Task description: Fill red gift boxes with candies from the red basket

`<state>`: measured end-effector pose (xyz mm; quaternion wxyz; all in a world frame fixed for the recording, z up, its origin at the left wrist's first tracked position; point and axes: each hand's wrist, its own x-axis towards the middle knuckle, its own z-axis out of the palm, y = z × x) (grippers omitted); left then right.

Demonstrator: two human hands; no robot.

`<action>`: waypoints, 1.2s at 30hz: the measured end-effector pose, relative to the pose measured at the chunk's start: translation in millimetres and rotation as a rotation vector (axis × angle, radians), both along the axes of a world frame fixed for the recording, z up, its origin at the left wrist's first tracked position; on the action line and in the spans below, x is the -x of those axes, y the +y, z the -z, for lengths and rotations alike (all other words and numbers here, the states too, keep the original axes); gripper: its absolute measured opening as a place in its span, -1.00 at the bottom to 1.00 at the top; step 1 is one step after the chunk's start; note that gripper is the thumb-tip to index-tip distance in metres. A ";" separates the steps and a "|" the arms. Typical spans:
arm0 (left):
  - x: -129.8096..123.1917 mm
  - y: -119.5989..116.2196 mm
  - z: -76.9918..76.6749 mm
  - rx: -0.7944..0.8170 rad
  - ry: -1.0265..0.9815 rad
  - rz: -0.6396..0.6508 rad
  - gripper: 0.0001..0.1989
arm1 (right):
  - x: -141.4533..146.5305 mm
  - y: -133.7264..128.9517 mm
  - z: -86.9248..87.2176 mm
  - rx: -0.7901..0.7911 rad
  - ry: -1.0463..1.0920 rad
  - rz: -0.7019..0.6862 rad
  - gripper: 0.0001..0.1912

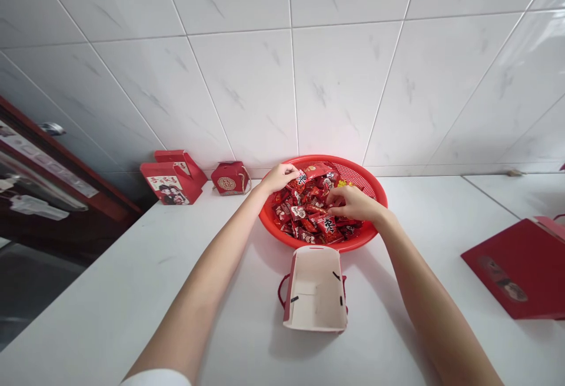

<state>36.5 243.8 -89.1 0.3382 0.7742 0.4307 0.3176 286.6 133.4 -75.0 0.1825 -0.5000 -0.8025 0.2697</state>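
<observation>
A round red plastic basket (324, 202) stands on the white counter, heaped with several red wrapped candy packets (304, 215). My left hand (279, 177) is at the basket's far left rim, its fingers bunched against the packets there. My right hand (353, 203) reaches in over the right side, its fingertips down among the packets. Whether either hand grips a packet is hidden by the fingers. Just in front of the basket, between my forearms, sits an open paper gift box (314, 289), red outside and cream inside, with a red cord handle.
Behind on the left stand a red printed paper bag (173, 177) and a small red gift box (228, 177) with a cord. A flat red folder-like box (516, 268) lies at right. White marbled tiles (282, 68) form the wall. A dark cabinet (53, 186) stands beyond the counter's left edge.
</observation>
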 end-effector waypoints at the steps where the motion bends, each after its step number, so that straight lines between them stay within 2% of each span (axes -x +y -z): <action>1: 0.1 -0.1 -0.2 0.000 0.001 0.001 -0.67 | 0.2 -0.4 -0.3 0.016 -0.004 -0.021 -0.92; 5: 0.8 -0.3 -0.7 -0.008 -0.004 0.001 -0.69 | 1.9 -2.4 -0.8 0.091 -0.064 -0.105 -0.74; 9: 1.5 -0.2 -0.5 -0.013 -0.016 -0.003 -0.68 | 2.9 -3.2 0.0 0.144 -0.084 -0.105 -0.76; 13: 1.3 0.1 -0.1 0.002 -0.032 -0.003 -0.67 | 3.2 -4.1 -2.4 0.154 -0.060 -0.129 -0.64; 16: 0.7 0.3 -0.1 0.019 -0.046 -0.001 -0.68 | 3.9 -5.2 -5.3 0.150 -0.017 -0.133 -0.63; 20: 0.6 0.0 -0.4 0.037 -0.065 -0.002 -0.70 | 4.1 -6.1 -6.4 0.080 0.067 -0.110 -0.70; 27: -1.0 2.3 1.9 0.098 -0.084 -0.011 -0.77 | 1.4 -3.1 -1.5 -0.123 0.172 0.031 -0.86; 31: -2.0 4.9 3.4 0.160 -0.096 -0.019 -0.78 | 1.3 -1.2 1.4 -0.150 0.272 0.065 -0.80; 36: -0.9 3.5 1.2 0.186 -0.101 -0.031 -0.69 | 1.1 0.1 2.2 -0.182 0.284 0.132 -0.76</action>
